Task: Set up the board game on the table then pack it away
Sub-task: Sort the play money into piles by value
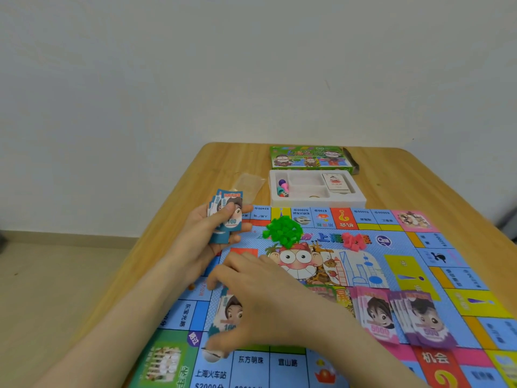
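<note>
The game board (pixel 397 247) lies spread over the wooden table (pixel 414 175). My left hand (pixel 207 236) grips a fanned stack of blue 100 notes (pixel 228 214) above the board's left edge. My right hand (pixel 260 301) holds a blue 100 note (pixel 228 315) down at the board between thumb and fingers. Pink 5000 notes (pixel 377 315) and purple 500 notes (pixel 425 317) lie fanned on the board to the right. A heap of green houses (pixel 284 229) and a few red pieces (pixel 354 240) sit near the board's middle.
A white insert tray (pixel 361 198) behind the board holds pawns, a die (pixel 283 189) and a card deck (pixel 335 182). The green box lid (pixel 309 157) stands beyond it. A clear plastic bag (pixel 249 186) lies left of the tray. The floor drops away at the left.
</note>
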A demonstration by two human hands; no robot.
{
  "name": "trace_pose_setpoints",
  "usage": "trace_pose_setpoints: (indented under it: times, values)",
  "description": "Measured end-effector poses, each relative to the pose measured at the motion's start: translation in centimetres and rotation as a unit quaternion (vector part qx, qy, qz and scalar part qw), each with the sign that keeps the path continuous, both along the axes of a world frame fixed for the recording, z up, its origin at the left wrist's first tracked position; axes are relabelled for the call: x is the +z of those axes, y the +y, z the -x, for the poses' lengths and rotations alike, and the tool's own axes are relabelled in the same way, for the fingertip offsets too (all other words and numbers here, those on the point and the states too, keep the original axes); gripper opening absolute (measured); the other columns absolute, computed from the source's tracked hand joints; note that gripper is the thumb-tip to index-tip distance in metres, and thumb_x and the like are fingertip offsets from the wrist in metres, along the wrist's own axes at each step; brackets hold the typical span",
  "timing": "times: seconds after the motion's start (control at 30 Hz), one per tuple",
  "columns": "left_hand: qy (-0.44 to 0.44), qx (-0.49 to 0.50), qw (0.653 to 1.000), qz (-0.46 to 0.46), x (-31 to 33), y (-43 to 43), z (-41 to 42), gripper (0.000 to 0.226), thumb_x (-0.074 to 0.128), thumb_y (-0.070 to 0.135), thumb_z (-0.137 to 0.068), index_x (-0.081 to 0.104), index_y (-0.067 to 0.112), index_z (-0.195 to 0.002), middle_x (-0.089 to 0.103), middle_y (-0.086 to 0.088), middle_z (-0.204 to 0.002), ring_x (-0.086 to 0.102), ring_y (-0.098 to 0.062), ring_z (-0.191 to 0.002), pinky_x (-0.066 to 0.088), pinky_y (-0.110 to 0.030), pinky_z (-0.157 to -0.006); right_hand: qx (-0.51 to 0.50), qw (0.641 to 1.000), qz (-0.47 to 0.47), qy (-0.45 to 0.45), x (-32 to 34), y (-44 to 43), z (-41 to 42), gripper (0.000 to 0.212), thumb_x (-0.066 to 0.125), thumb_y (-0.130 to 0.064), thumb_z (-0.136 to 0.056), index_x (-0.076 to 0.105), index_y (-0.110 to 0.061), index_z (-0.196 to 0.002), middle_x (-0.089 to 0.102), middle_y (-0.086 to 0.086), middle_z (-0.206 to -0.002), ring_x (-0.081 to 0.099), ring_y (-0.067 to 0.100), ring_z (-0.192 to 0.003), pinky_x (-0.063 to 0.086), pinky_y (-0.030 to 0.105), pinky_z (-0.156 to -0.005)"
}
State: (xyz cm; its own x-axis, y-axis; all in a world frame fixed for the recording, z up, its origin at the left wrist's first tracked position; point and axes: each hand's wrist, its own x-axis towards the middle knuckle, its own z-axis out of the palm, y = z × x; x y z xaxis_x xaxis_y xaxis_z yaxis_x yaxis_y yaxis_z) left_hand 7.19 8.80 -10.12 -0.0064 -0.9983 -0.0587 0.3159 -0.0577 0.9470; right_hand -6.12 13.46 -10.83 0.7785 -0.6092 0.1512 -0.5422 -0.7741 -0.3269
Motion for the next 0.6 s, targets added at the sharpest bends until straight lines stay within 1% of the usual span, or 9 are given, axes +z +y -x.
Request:
trace_pose_setpoints:
  times: [0.07, 0.13, 0.2, 0.23, 0.27, 0.33, 0.43, 0.5, 0.6]
  values:
    - [0.005, -0.005, 1.0, -0.004, -0.1, 0.0, -0.1, 0.016, 0.052, 0.013, -0.093, 0.061, 0.006, -0.104, 0.075, 0.001, -0.087, 0.071, -0.012, -0.067, 0.052, -0.018, -0.049, -0.026, 0.998, -0.006, -0.053, 0.2, -0.1, -0.2, 0.049, 0.069, -0.054, -0.076, 0.054, -0.02, -0.108, 0.049, -0.006, -0.104, 0.043, 0.01, -0.093, 0.032, 0.027, -0.078]
    - [0.016, -0.012, 1.0, -0.008, -0.1, 0.0, -0.1, 0.017, 0.054, 0.012, -0.091, 0.061, 0.005, -0.105, 0.075, 0.001, -0.085, 0.071, -0.012, -0.067, 0.054, -0.02, -0.054, -0.076, 0.986, -0.014, -0.146, 0.4, -0.5, -0.4, 0.031, 0.064, -0.049, -0.081, 0.057, -0.02, -0.089, 0.052, -0.007, -0.089, 0.048, 0.009, -0.08, 0.04, 0.027, -0.071]
    - [0.003, -0.025, 1.0, -0.005, -0.1, 0.0, -0.1, 0.019, 0.057, 0.012, -0.087, 0.063, 0.003, -0.102, 0.074, 0.0, -0.078, 0.069, -0.011, -0.064, 0.055, -0.02, -0.055, -0.148, 0.957, -0.021, -0.247, 0.5, -1.1, -0.3, 0.024, 0.061, -0.037, -0.086, 0.055, -0.017, -0.074, 0.051, -0.006, -0.073, 0.047, 0.01, -0.067, 0.043, 0.031, -0.062]
    - [-0.011, -0.033, 0.999, -0.003, -0.1, 0.0, -0.1, 0.018, 0.059, 0.013, -0.084, 0.065, 0.004, -0.098, 0.073, 0.0, -0.074, 0.067, -0.01, -0.061, 0.054, -0.02, -0.053, -0.183, 0.939, -0.022, -0.29, 0.5, -1.5, -0.1, 0.023, 0.061, -0.03, -0.087, 0.054, -0.015, -0.072, 0.05, -0.005, -0.069, 0.045, 0.011, -0.063, 0.043, 0.033, -0.06]
    - [-0.023, -0.04, 0.999, -0.002, 0.0, 0.1, 0.0, 0.015, 0.06, 0.013, -0.081, 0.065, 0.005, -0.093, 0.071, 0.001, -0.07, 0.066, -0.009, -0.057, 0.053, -0.019, -0.049, -0.213, 0.922, -0.022, -0.322, 0.5, -1.8, 0.1, 0.02, 0.061, -0.026, -0.088, 0.054, -0.014, -0.073, 0.049, -0.004, -0.067, 0.044, 0.011, -0.062, 0.042, 0.033, -0.059]
    - [-0.041, -0.047, 0.998, -0.005, 0.0, 0.2, 0.2, 0.012, 0.061, 0.01, -0.08, 0.063, 0.006, -0.09, 0.067, 0.002, -0.06, 0.06, -0.007, -0.046, 0.047, -0.016, -0.04, -0.256, 0.897, -0.029, -0.358, 0.5, -2.2, 0.4, 0.015, 0.061, -0.025, -0.089, 0.052, -0.016, -0.08, 0.046, -0.006, -0.068, 0.042, 0.009, -0.062, 0.038, 0.029, -0.058]
    - [-0.06, -0.065, 0.996, -0.002, 0.1, 0.5, 0.4, 0.013, 0.063, 0.01, -0.074, 0.062, 0.006, -0.086, 0.062, 0.0, -0.054, 0.046, -0.006, -0.032, 0.036, -0.015, -0.032, -0.293, 0.878, -0.042, -0.376, 0.5, -2.6, 0.8, 0.017, 0.059, -0.03, -0.089, 0.046, -0.02, -0.092, 0.039, -0.011, -0.071, 0.039, 0.008, -0.064, 0.033, 0.025, -0.06]
    - [-0.063, -0.073, 0.995, 0.0, 0.2, 0.6, 0.4, 0.015, 0.064, 0.01, -0.07, 0.061, 0.006, -0.084, 0.062, -0.003, -0.053, 0.042, -0.006, -0.029, 0.033, -0.015, -0.03, -0.304, 0.873, -0.044, -0.38, 0.4, -2.7, 0.8, 0.018, 0.058, -0.032, -0.091, 0.044, -0.022, -0.096, 0.041, -0.011, -0.075, 0.043, 0.01, -0.068, 0.039, 0.031, -0.062]
    - [-0.062, -0.089, 0.994, 0.004, 0.1, 0.5, 0.4, 0.025, 0.066, 0.011, -0.068, 0.061, 0.002, -0.09, 0.062, -0.005, -0.054, 0.042, -0.006, -0.028, 0.033, -0.014, -0.03, -0.304, 0.872, -0.049, -0.381, 0.4, -2.7, 0.7, 0.014, 0.057, -0.03, -0.092, 0.047, -0.022, -0.097, 0.05, -0.005, -0.078, 0.05, 0.015, -0.072, 0.046, 0.04, -0.067]
